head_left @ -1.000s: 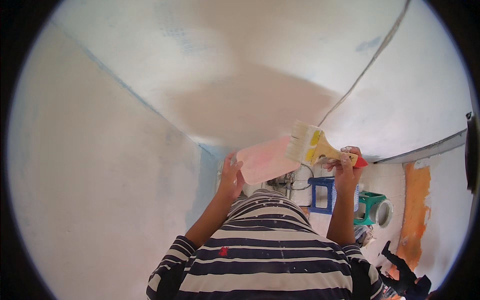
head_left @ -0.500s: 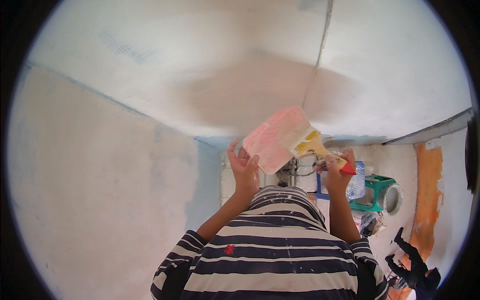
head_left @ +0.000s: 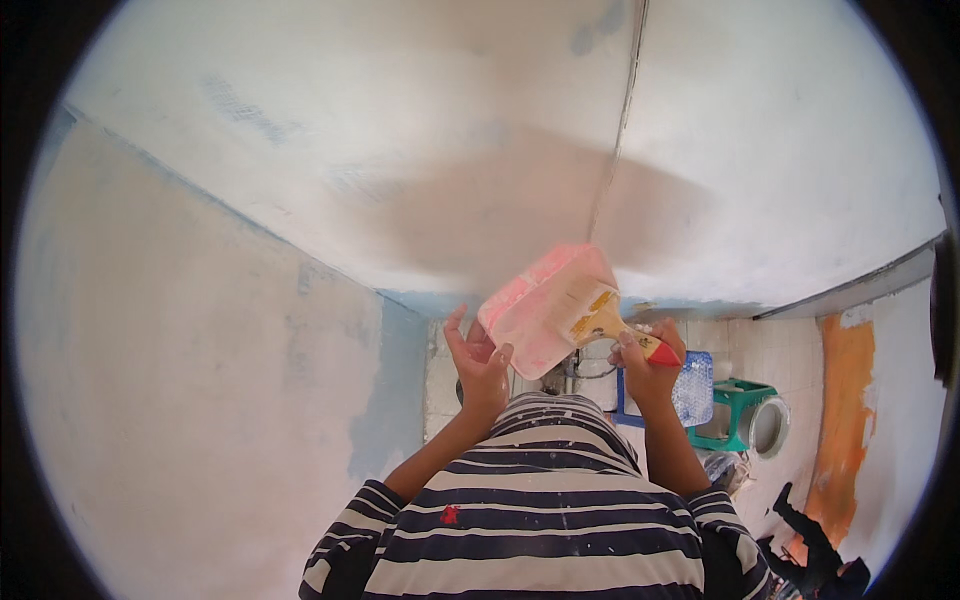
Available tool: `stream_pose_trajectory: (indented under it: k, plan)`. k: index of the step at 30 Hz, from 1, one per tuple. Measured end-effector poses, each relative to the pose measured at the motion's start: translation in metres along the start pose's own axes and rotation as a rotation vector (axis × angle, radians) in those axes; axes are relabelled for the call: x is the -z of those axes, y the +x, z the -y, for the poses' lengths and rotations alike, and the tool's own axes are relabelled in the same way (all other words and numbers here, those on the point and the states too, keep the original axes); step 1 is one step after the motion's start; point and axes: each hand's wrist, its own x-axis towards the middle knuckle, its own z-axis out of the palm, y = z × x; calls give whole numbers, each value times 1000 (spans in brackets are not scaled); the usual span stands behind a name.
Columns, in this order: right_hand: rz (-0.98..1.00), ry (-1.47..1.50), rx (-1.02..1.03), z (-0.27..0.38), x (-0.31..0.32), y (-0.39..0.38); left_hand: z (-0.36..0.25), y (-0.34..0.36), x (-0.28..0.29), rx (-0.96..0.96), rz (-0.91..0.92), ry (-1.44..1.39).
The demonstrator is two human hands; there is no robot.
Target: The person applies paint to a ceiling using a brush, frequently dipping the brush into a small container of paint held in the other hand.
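My left hand [head_left: 480, 372] grips a pink plastic tub [head_left: 522, 342] by its near left side, thumb on the rim and fingers around the outside. White paint smears streak its inner walls. In my right hand [head_left: 655, 368] is a wide paintbrush [head_left: 606, 320] with a pale wooden handle and a red end. Its pale bristles, with yellow marks near the handle, lie over the inside of the tub. Whether they touch the bottom I cannot tell. White smudges show on the fingers of both hands.
Whitish walls with blue patches stand ahead and at left. Below right are a blue crate [head_left: 695, 388], a green plastic stool [head_left: 732, 408] and a round grey-white bucket [head_left: 769, 427] on pale tiles. An orange strip [head_left: 843, 430] runs down the right wall. A dark-clothed person [head_left: 818, 550] is at lower right.
Tub and both hands sit slightly lower in view. The brush head has shifted left, further over the inside of the tub. The surroundings have shifted a little left in the picture.
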Motion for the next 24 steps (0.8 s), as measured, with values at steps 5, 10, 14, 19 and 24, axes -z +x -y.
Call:
stream_pose_trajectory:
  k: [5, 10, 14, 19, 24]
  plan:
    - [-17, 68, -23, 8, -4, 10, 1, -3, -3, 11, -44, -2]
    - [-57, 227, -84, 20, 2, 14, 14, 3, 7, -59, -36, 42]
    - [-122, 441, 23, 35, 20, 36, 27, 11, 23, 94, -215, -44]
    - [-149, 604, 245, 78, 26, 86, 35, 17, 27, 198, -259, -176]
    - [-133, 689, 495, 111, 8, 136, 37, 19, 30, 142, -276, -196]
